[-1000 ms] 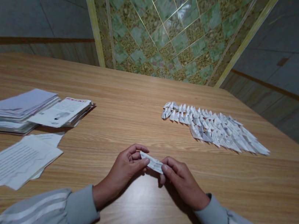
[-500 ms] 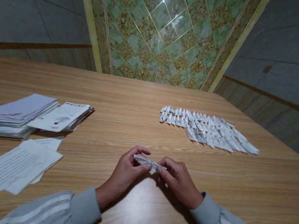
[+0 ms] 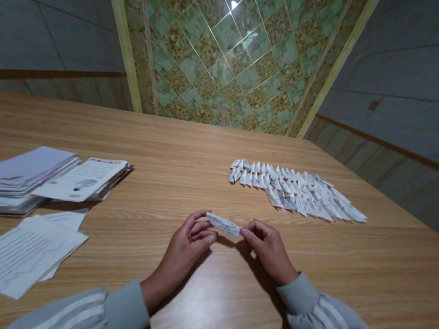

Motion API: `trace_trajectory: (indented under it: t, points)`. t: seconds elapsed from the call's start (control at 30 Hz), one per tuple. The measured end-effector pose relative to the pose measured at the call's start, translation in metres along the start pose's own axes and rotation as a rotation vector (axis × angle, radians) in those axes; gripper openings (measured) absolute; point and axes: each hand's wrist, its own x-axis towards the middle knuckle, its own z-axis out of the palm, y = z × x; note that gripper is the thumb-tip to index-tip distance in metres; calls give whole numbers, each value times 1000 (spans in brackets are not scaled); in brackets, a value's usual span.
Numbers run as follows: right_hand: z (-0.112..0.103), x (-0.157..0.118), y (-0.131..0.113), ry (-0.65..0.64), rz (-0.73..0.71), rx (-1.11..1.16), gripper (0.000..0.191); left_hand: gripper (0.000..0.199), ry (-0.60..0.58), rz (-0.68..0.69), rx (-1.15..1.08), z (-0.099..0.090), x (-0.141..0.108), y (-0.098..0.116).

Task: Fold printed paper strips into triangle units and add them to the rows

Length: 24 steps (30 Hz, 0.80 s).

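A small piece of folded paper (image 3: 223,224), narrow and printed, is held just above the table in front of me. My right hand (image 3: 267,250) pinches its right end between thumb and fingers. At the other end, my left hand (image 3: 189,245) curves around with thumb and fingers apart; its index fingertip is at the paper's left tip, and whether it touches is hard to tell. Beyond my right hand stand several rows of folded paper pieces (image 3: 301,192) with pointed tops, packed close together.
On the left of the wooden table (image 3: 170,163) lies a stack of paper sheets (image 3: 18,169), with a smaller printed pile (image 3: 89,179) against it. Loose lined sheets (image 3: 23,254) lie nearer to me. A tiled wall (image 3: 225,67) rises past the far edge.
My left thumb has come off the folded paper and the left fingers have spread. The paper is now turned with its side showing, still in my right hand. The view has shifted slightly.
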Motion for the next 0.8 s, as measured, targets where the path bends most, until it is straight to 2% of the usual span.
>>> trace_trajectory:
  t: [0.17,0.33,0.57,0.8]
  points:
    - [-22,23,23,355,41,-242,36,38,2,64,98,-2,1,-4]
    - [-41,45,39,536,150,-553,32,35,-27,58,166,-2,-1,-4]
    - [-42,62,39,534,246,-854,29,28,-56,100,189,-4,-1,-7]
    - [-41,65,38,475,308,-971,30,18,-64,128,204,-3,-2,-7]
